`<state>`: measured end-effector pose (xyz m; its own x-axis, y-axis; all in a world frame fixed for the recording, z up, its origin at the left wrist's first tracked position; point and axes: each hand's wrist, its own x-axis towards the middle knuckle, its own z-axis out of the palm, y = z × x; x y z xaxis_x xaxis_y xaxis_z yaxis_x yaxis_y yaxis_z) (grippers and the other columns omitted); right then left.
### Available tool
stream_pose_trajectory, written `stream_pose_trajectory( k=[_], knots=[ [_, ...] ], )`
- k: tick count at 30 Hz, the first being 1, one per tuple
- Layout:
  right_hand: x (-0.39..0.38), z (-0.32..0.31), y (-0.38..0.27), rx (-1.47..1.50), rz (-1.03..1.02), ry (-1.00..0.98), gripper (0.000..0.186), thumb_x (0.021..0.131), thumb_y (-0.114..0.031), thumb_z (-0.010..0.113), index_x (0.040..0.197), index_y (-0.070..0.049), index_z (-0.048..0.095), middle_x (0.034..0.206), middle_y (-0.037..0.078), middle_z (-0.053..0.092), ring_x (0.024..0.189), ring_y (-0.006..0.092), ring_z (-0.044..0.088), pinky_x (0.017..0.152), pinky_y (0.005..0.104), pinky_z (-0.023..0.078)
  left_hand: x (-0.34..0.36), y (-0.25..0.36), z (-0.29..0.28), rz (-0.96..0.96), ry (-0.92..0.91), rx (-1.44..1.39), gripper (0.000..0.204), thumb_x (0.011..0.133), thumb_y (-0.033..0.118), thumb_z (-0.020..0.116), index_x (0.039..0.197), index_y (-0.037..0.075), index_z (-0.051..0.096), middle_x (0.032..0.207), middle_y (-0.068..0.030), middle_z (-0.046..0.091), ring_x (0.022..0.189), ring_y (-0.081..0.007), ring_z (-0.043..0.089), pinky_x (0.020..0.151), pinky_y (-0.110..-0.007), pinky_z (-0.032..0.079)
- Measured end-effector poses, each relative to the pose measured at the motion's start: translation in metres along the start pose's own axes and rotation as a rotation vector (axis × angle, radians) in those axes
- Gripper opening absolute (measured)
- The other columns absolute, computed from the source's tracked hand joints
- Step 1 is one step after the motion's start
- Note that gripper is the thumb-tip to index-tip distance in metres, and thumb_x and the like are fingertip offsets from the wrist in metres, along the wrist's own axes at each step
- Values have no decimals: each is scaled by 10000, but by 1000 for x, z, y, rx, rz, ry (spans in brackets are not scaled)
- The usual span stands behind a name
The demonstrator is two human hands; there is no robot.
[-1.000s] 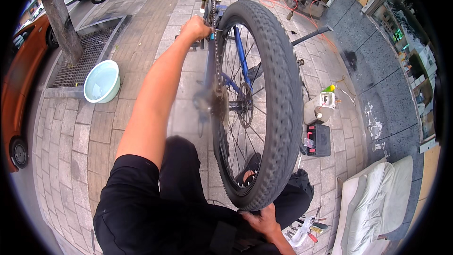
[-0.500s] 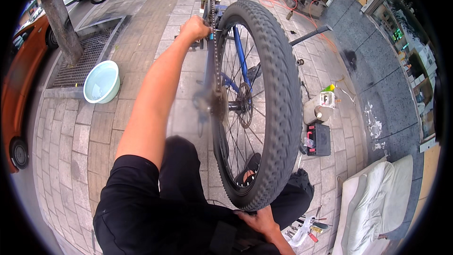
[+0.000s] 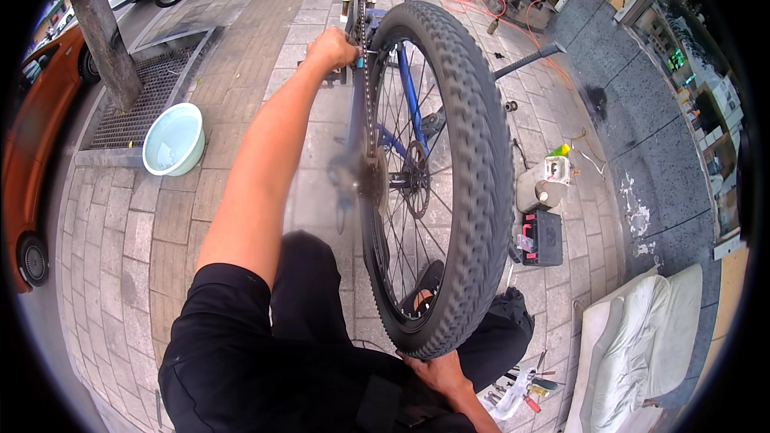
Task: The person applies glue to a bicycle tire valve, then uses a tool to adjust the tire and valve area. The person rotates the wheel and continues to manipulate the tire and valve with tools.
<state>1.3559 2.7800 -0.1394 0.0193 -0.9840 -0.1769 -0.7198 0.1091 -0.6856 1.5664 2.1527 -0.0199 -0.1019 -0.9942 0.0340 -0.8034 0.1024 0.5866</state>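
Observation:
An upturned bicycle stands before me, its knobby rear tire (image 3: 477,168) edge-on to my view. My left hand (image 3: 330,50) reaches forward to the chain (image 3: 367,96), fingers closed at its side; a bit of blue shows at the fingertips, but what they grip is hidden. Low at the near end of the wheel, my right hand (image 3: 439,372) is against the tire, its fingers partly hidden beneath the rubber. Inside the wheel are a blue frame tube (image 3: 408,88) and a brake disc (image 3: 416,180). The hub and derailleur area looks smeared.
A pale basin (image 3: 175,140) sits left, near a tree trunk (image 3: 103,40). Right of the wheel are a white jug (image 3: 539,188) and a black toolbox (image 3: 545,239). Tools (image 3: 525,389) lie near my knee, beside a pale cushioned seat (image 3: 630,345). An orange hose (image 3: 525,20) trails farther off.
My right hand has shifted slightly upward and left at the tire's near end. The wheel's spokes and tread sit differently, with blur on the tread. My left hand has stayed at the chain.

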Motion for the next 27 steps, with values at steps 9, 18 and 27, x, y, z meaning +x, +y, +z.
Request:
stream_pose_trajectory(
  k=[9,18,27],
  knots=[
    [10,-21,-30,134,-118,62,641,775,-374,909,1258,-15,687,1272,252,673,1170,463,640,1000,491,519,1,0,1,-9,3,14,373,830,431,815,1115,191,820,1128,-111,790,1158,-291,719,1070,-434,476],
    [9,-18,-25,66,-145,136,402,825,-202,868,1170,-51,729,1188,170,729,1131,384,681,992,449,513,-4,4,-3,-7,-12,23,389,832,444,805,1104,168,818,1091,-120,793,1141,-290,723,1055,-436,485],
    [7,-16,-24,48,-32,18,439,877,-286,836,1219,-43,705,1277,191,691,1209,410,629,1048,458,477,-3,3,-2,-7,7,25,389,829,442,814,1098,161,816,1092,-115,793,1135,-288,725,1066,-438,466]
  ],
)
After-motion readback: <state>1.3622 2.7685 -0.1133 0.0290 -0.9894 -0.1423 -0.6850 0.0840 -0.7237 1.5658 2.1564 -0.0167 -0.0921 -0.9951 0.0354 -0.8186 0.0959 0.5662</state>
